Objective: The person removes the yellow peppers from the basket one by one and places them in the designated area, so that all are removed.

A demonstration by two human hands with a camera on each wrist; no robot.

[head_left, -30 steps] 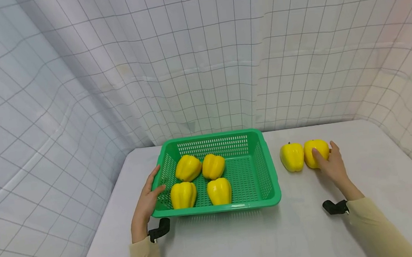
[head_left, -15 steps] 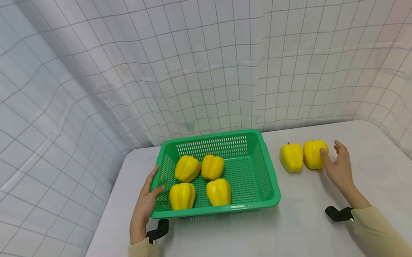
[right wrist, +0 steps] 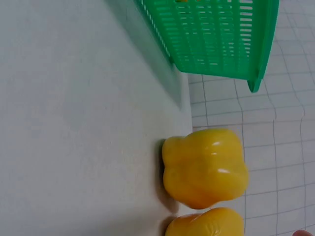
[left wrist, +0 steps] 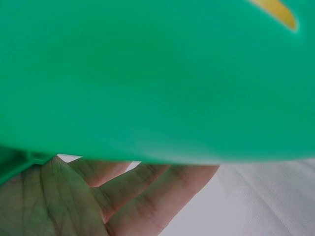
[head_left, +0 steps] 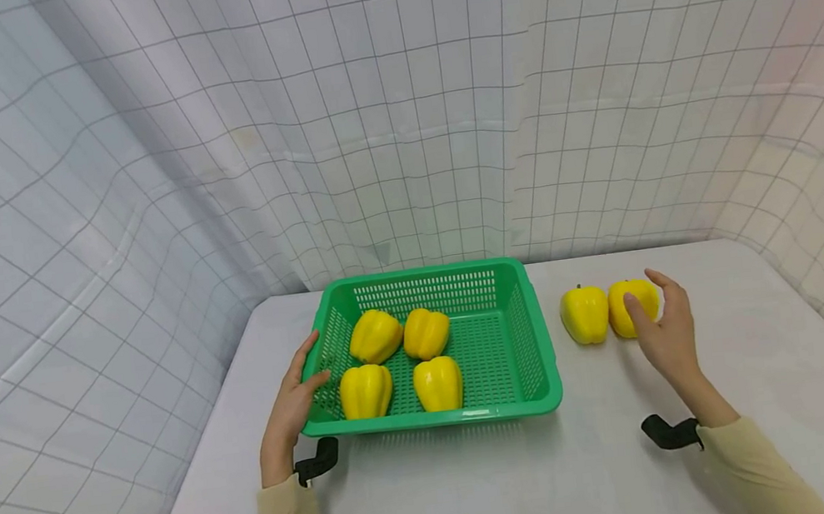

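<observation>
My left hand (head_left: 292, 404) holds the left side of a green plastic basket (head_left: 436, 417), thumb over the rim and fingers along the outside. In the left wrist view, the basket wall (left wrist: 147, 88) hides the fingertips. Several yellow bell peppers lie in the basket, one at its front left (head_left: 366, 392). Right of it, two more stand side by side on the table. My right hand (head_left: 669, 339) is at the rightmost bell pepper (head_left: 634, 309), thumb in front of it and fingers spread apart, not closed round it. The other bell pepper (head_left: 585, 315) shows whole in the right wrist view.
A white-covered table (head_left: 481, 484) carries everything. White grid-patterned curtains (head_left: 398, 124) rise behind it and at both sides. The basket's right wall (head_left: 538, 344) stands between its inside and the two loose bell peppers.
My right hand drew back to the right from the rightmost bell pepper, then came back left beside it, fingers apart. That bell pepper stayed in place. My left hand and the basket hardly moved.
</observation>
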